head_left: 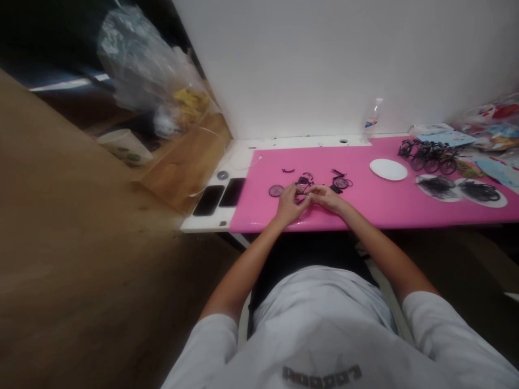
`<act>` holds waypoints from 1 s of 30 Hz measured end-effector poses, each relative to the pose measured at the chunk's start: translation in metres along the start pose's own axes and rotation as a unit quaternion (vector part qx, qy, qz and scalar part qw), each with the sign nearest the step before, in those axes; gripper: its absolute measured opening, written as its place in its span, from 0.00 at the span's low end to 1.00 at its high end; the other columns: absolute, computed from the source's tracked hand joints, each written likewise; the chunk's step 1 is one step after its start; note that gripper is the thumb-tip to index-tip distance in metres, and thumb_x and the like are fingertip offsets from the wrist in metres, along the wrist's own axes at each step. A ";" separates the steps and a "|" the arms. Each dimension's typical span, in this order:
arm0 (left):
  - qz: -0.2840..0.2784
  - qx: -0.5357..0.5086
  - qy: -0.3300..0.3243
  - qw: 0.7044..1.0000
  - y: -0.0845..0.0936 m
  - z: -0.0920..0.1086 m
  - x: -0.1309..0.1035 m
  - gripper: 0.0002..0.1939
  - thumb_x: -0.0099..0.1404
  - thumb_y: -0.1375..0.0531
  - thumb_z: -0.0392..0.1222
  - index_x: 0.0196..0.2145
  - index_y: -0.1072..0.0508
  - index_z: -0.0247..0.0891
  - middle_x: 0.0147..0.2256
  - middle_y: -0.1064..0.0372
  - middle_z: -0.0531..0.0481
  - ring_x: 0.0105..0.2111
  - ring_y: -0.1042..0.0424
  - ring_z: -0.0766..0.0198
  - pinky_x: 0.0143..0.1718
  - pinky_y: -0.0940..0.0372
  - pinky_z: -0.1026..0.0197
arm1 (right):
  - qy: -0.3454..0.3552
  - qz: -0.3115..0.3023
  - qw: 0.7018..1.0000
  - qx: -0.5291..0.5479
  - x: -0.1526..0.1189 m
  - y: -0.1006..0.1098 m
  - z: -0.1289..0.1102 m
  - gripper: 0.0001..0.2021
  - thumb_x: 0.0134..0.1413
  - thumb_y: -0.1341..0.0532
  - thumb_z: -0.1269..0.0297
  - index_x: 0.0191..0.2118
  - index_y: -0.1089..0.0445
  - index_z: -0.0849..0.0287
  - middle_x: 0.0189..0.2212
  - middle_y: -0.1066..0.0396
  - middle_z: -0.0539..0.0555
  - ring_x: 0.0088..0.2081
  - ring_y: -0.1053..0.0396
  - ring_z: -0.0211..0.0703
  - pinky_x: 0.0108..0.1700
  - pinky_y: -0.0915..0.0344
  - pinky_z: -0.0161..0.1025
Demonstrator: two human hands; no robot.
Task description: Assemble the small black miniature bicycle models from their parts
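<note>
Over the pink mat (259, 216), my left hand (290, 204) and my right hand (326, 198) meet with fingertips pinched together. Between them is a small dark bicycle frame (307, 185) of a miniature bike, partly hidden by the fingers. Both hands appear closed on it, though the exact grip is blurred. Just left of my left hand lies a small spoked wheel (276, 190). Beyond it is a curved black piece (288, 171). Close to my right hand, another small wheel (341, 183) lies among thin black parts.
A white plate (388, 169) sits to the right. Several assembled miniature bicycles (432, 155) stand behind two plates of black parts (480, 190). Two phones (208, 200) lie at the table's left end. A clear bottle (372, 116) stands by the wall, and plastic bags (138, 59) hang left.
</note>
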State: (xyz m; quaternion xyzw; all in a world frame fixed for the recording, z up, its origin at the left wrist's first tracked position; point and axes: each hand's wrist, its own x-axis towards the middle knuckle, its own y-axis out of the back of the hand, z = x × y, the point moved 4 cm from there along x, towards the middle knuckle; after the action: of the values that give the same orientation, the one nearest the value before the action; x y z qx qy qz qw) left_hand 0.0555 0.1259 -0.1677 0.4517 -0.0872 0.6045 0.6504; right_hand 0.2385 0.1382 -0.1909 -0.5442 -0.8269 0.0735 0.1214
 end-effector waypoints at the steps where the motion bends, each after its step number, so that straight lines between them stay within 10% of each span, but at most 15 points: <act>1: -0.001 0.005 0.004 1.000 0.000 0.000 0.000 0.14 0.72 0.32 0.54 0.41 0.27 0.42 0.39 0.25 0.46 0.41 0.25 0.54 0.46 0.31 0.51 | 0.000 0.001 1.000 0.001 0.000 0.000 0.000 0.24 0.46 0.15 0.49 0.43 0.17 0.57 0.38 0.17 0.52 0.36 0.21 0.38 0.44 0.23 0.35; 30: -0.025 0.037 -0.017 0.999 -0.005 -0.005 -0.001 0.25 0.80 0.46 0.67 0.48 0.29 0.41 0.46 0.26 0.39 0.47 0.30 0.48 0.53 0.32 0.43 | -0.012 0.060 0.998 -0.029 -0.001 0.004 -0.003 0.24 0.43 0.15 0.46 0.40 0.14 0.57 0.36 0.15 0.54 0.35 0.20 0.41 0.43 0.24 0.38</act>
State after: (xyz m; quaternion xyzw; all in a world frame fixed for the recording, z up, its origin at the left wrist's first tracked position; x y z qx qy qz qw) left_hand 0.0580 0.1294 -0.1735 0.4875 -0.0641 0.5829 0.6468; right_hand 0.2437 0.1392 -0.1889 -0.5955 -0.7957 0.0633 0.0910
